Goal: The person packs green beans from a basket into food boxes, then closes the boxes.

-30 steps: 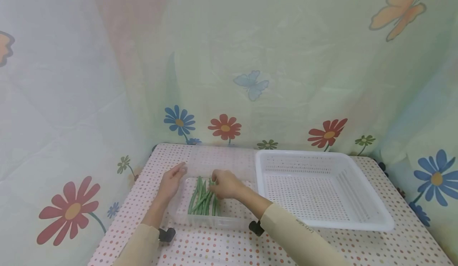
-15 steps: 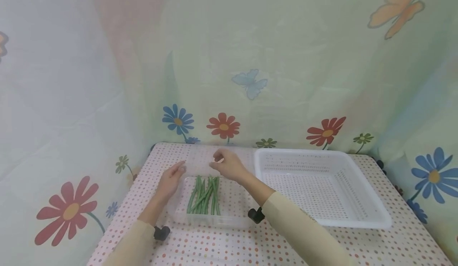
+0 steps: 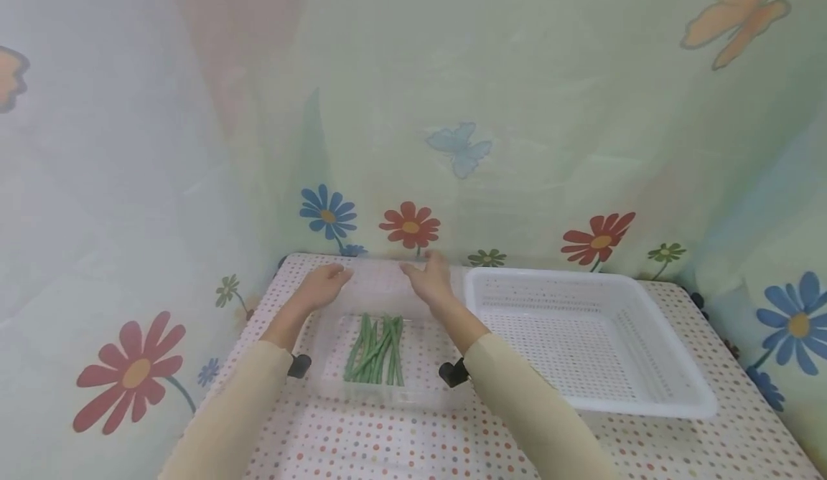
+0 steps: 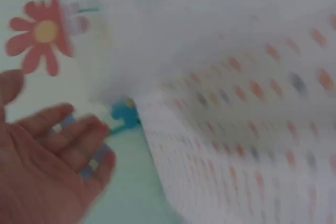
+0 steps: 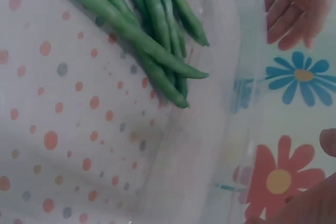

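Several green beans (image 3: 377, 349) lie in a loose bundle, some crossing, in the left half of a clear plastic box (image 3: 426, 397). Behind the box, its clear lid (image 3: 377, 290) extends toward the wall. My left hand (image 3: 323, 286) is at the lid's left side; the left wrist view shows this hand (image 4: 58, 166) with loosely extended fingers and nothing in them. Over the lid's right part is my right hand (image 3: 431, 279), thumb and fingers spread apart. Whether either hand touches the lid cannot be told. Close up, the beans (image 5: 152, 30) appear in the right wrist view.
A white perforated plastic basket (image 3: 678, 365) stands right of the box, close to it. Both sit on a dotted tablecloth (image 3: 362, 444). A floral curtain (image 3: 549, 143) rises behind and along the sides.
My right hand has left the beans inside the box and moved away from me, over the lid. My left hand has shifted from the box's left side forward to the lid's left side.
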